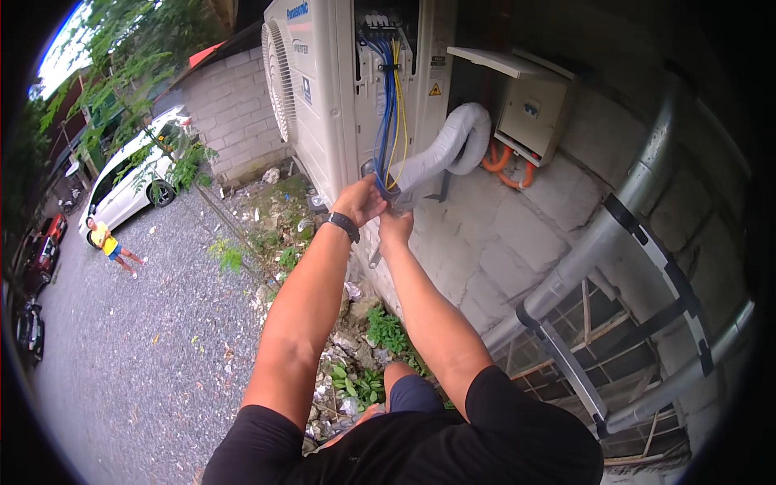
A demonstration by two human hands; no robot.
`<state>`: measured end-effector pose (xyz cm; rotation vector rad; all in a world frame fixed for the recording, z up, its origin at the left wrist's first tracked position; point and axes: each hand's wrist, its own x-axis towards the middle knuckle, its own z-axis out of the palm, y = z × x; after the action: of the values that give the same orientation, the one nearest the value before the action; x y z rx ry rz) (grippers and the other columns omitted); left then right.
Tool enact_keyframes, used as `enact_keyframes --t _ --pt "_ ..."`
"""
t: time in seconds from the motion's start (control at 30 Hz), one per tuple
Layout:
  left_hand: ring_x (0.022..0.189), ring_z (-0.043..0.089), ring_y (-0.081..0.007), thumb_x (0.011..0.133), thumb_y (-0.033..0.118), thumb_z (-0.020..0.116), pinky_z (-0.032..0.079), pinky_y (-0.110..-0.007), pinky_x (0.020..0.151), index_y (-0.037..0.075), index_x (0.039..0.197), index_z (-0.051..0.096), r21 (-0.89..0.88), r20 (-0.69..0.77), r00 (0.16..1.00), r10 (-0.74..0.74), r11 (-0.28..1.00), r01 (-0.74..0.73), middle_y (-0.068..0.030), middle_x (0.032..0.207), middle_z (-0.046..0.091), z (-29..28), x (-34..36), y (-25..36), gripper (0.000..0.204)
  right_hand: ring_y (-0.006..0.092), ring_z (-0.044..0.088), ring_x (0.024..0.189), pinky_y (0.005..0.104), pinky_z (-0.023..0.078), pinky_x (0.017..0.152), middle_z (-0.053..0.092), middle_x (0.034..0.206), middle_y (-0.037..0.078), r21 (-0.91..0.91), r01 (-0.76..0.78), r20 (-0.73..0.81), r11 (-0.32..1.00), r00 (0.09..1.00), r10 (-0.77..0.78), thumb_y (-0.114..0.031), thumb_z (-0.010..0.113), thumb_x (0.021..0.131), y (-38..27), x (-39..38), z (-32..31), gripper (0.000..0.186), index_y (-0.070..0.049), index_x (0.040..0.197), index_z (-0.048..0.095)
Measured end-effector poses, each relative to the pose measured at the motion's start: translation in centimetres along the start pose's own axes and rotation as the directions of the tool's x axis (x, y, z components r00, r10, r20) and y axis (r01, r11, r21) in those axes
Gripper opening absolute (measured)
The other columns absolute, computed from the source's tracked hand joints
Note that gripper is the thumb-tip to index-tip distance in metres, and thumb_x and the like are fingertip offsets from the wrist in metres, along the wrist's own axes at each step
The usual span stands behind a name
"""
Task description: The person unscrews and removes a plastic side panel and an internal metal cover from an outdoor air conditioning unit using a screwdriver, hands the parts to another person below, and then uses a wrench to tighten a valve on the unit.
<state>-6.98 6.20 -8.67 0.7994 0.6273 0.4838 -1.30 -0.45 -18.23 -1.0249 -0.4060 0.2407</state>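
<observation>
A white outdoor air-conditioner unit point(319, 97) stands on the wall side with its wiring compartment uncovered. Blue wires point(386, 121) and yellow wires point(399, 105) run down from a terminal block point(380, 32) to a dark round fitting point(390, 187) at the end of a white-wrapped conduit point(444, 149). My left hand point(361, 200), a dark band on its wrist, is closed at the lower end of the wire bundle, beside the fitting. Just below and to the right, my right hand point(396, 226) is closed under the fitting; what its fingers grip is hidden.
An open beige breaker box point(529, 113) with orange conduit point(509, 171) hangs on the block wall at right. A metal ladder point(566, 275) leans close by my right. Plants and rubble lie below. On the gravel at left are a person point(105, 238) and a white car point(133, 178).
</observation>
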Motion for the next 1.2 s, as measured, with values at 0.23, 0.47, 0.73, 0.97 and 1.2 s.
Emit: enact_keyframes --t 0.23,0.47,0.73,0.97,1.2 --pt "0.058 0.062 -0.0116 0.103 0.029 0.063 0.06 -0.025 0.057 0.008 0.083 0.063 0.03 0.025 0.998 0.058 0.998 -0.059 -0.0002 0.073 0.064 -1.0 0.6 -0.2 0.029 0.0102 0.054 0.056 0.0289 0.039 0.045 0.07 0.096 0.005 0.094 -0.271 0.056 0.958 0.962 0.267 -0.021 0.073 0.094 -1.5 -0.6 -0.4 0.03 -0.008 0.117 0.058" --pt "0.058 0.062 -0.0123 0.105 0.024 0.05 0.059 -0.027 0.058 0.011 0.082 0.061 0.03 0.157 0.988 -0.011 1.0 0.007 0.0023 0.069 0.063 0.8 0.2 -0.6 0.029 0.0136 0.058 0.071 0.0312 0.045 0.061 0.068 0.097 0.003 -0.01 -0.132 0.003 0.991 0.991 0.132 -0.015 0.074 0.092 -1.8 1.3 -1.7 0.029 -0.007 0.115 0.06" --pt "0.059 0.059 -0.0102 0.096 0.042 0.071 0.062 -0.026 0.057 0.01 0.082 0.062 0.057 -0.002 0.998 0.063 0.996 -0.063 0.0018 0.07 0.057 -2.6 2.5 -0.9 0.036 0.015 0.062 0.104 0.0314 0.048 0.093 0.068 0.11 0.003 -0.143 0.0 0.129 0.99 0.992 0.019 -0.005 0.078 0.088 0.6 0.8 -0.4 0.036 -0.006 0.119 0.059" --pt "0.062 0.064 -0.0133 0.104 0.034 0.059 0.063 -0.027 0.059 0.006 0.089 0.064 0.058 0.098 0.995 0.004 0.998 -0.01 -0.0011 0.072 0.061 0.3 0.8 -1.1 0.032 0.0086 0.047 0.05 0.0271 0.034 0.039 0.069 0.096 0.004 0.064 -0.141 0.032 0.988 0.99 0.139 -0.019 0.068 0.099 1.3 1.5 -2.0 0.018 -0.01 0.11 0.057" --pt "0.058 0.06 -0.0111 0.105 0.035 0.057 0.058 -0.025 0.057 0.01 0.086 0.064 0.071 0.014 1.0 -0.016 0.997 0.015 0.0016 0.072 0.063 1.2 -0.2 -0.7 0.033 0.0117 0.057 0.057 0.0291 0.043 0.046 0.07 0.092 0.004 0.054 -0.223 0.052 0.973 0.974 0.22 -0.015 0.07 0.097 -0.7 1.2 -1.6 0.021 -0.01 0.114 0.06"
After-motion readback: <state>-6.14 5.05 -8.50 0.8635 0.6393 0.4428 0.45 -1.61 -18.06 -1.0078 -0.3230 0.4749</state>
